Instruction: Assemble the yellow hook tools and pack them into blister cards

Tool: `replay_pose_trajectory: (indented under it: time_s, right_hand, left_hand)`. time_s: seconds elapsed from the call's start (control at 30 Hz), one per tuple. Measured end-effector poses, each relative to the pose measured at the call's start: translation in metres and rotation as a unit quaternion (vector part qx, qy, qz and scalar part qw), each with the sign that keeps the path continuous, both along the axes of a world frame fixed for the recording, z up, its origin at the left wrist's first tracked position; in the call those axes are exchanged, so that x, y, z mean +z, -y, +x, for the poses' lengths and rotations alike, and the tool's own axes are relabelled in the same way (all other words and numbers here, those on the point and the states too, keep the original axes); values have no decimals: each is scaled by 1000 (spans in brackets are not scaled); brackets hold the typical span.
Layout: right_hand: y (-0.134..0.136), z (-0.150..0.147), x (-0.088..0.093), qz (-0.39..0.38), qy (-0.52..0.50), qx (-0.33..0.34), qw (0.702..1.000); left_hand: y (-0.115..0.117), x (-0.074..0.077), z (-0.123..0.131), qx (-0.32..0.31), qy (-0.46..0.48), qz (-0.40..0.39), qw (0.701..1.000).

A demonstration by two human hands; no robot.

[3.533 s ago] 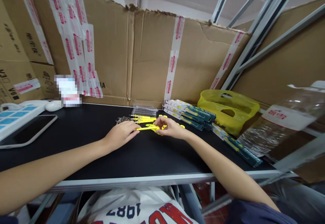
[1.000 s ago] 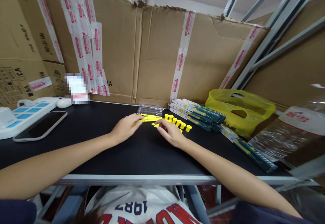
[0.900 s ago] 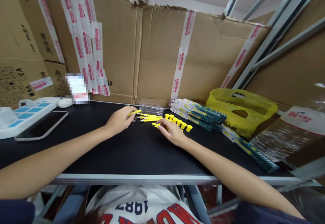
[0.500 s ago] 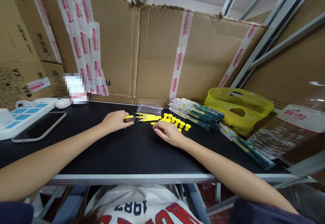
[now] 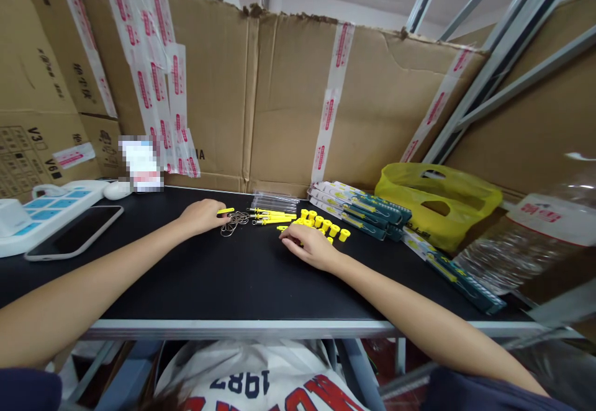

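Left hand [image 5: 202,217] has slid left of the yellow tools [image 5: 272,215], pinching a yellow stick [image 5: 226,211] beside the wire rings [image 5: 234,223]; right hand [image 5: 310,246] covers loose caps [image 5: 331,230], its grip too hidden to tell, and might scatter them

Slim yellow tool [image 5: 226,211], pinched in L hand [image 5: 201,217] fingertips, approx level, tip pointing right. Metal wire loops [image 5: 234,222] in flat tangle just beside it. Short yellow caps [image 5: 326,224] upright, clustered by R hand [image 5: 308,246] fingertips.

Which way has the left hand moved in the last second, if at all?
Yes: the left hand, holding a yellow stick, moved left, away from the yellow caps.
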State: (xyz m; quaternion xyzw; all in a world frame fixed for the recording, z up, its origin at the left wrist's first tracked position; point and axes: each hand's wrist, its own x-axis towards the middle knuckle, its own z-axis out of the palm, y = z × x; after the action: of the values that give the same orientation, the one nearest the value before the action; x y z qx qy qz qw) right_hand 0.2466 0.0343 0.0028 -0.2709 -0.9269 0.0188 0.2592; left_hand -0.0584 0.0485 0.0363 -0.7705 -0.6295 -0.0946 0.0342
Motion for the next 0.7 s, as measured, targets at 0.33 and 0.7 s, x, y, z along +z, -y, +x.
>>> replay_pose_trajectory:
  time_s: [0.33,0.7]
  right_hand:
    - [-1,0,-1,4,4,5,1000]
    - [8,-9,-12,-74,-107,63,990]
  left_hand:
    - [3,5,5,21,66,57,996]
    - [60,-5,72,-204,277,-29,939]
